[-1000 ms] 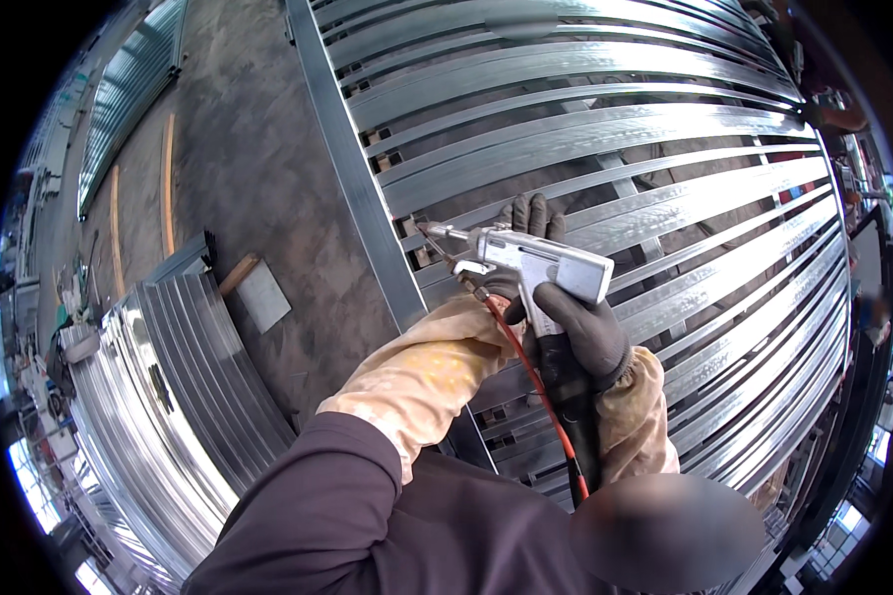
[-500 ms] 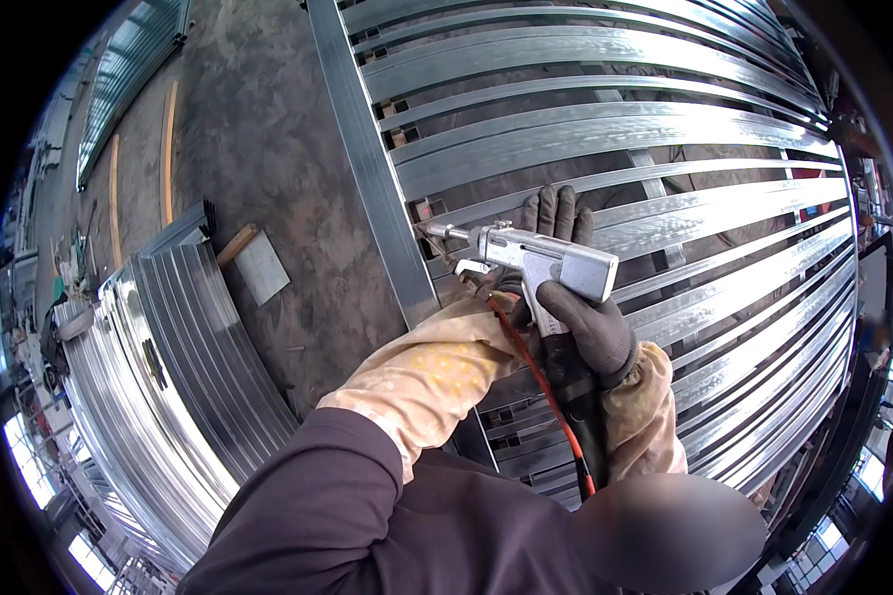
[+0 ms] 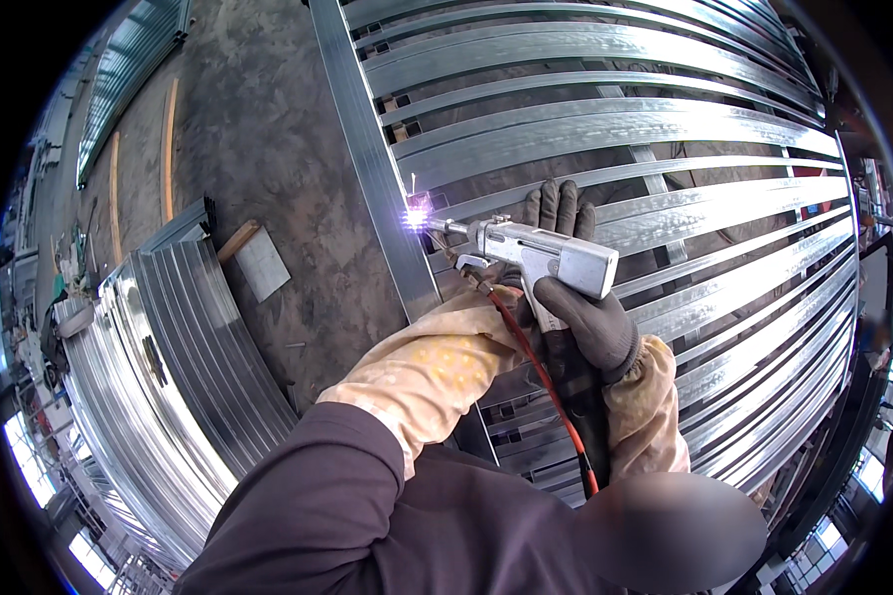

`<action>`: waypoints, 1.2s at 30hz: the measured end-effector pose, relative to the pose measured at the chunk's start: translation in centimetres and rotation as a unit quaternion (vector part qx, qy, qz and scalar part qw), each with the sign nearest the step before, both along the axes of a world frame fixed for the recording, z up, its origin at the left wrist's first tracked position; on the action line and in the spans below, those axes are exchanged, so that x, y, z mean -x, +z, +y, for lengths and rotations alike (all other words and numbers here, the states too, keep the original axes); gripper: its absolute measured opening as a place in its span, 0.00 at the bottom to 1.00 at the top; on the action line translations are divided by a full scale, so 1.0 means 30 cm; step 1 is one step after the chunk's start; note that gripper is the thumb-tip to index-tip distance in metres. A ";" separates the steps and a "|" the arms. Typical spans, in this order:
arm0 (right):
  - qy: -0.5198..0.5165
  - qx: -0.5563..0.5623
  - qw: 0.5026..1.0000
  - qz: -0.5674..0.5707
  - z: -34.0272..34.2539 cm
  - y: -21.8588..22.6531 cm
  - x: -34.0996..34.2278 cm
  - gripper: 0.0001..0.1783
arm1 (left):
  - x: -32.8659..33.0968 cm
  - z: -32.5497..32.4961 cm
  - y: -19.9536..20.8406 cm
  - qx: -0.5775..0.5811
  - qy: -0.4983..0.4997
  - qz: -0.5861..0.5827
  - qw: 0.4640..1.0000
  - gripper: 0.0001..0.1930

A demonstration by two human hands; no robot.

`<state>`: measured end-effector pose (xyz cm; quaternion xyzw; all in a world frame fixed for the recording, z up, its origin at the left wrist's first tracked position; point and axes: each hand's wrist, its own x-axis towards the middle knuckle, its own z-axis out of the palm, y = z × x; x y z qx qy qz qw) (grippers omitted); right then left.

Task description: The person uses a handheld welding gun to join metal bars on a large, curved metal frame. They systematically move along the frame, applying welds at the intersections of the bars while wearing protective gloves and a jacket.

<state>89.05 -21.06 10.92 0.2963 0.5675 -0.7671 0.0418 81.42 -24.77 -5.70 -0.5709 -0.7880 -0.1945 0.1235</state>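
A silver pistol-shaped welding gun (image 3: 556,260) points left, its nozzle at a joint between a galvanized side rail (image 3: 362,149) and a cross slat. A violet-white flash (image 3: 417,218) glows at the nozzle tip. My right hand (image 3: 600,335), in a dark grey glove, is wrapped round the gun's handle, with its thumb on the near side. Beyond the barrel show the stretched gloved fingers of my left hand (image 3: 560,210); its palm is hidden beneath the gun. An orange-red hose (image 3: 546,382) runs from below the nozzle back toward my body.
Long shiny metal slats (image 3: 605,124) fill the right side, with gaps between them. At left lies a stack of ribbed metal profiles (image 3: 184,337). Near it are a pale flat plate (image 3: 263,268) and wooden strips (image 3: 169,149) on the concrete floor (image 3: 258,109).
A bright flash with sparks has appeared at the nozzle tip, where there was none before. My hands and the gun have barely shifted.
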 end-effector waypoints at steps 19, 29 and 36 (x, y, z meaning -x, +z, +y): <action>-0.007 -0.013 1.000 -0.008 -0.004 -0.004 -0.013 0.17 | -0.003 0.031 -0.032 -0.053 0.018 0.030 0.998 0.27; -0.011 0.000 1.000 -0.009 -0.004 0.005 -0.022 0.16 | 0.023 0.007 0.015 -0.033 -0.014 0.062 0.997 0.24; -0.039 -0.036 0.998 -0.027 -0.014 -0.006 -0.037 0.16 | 0.021 0.017 0.020 -0.066 -0.019 0.037 0.997 0.22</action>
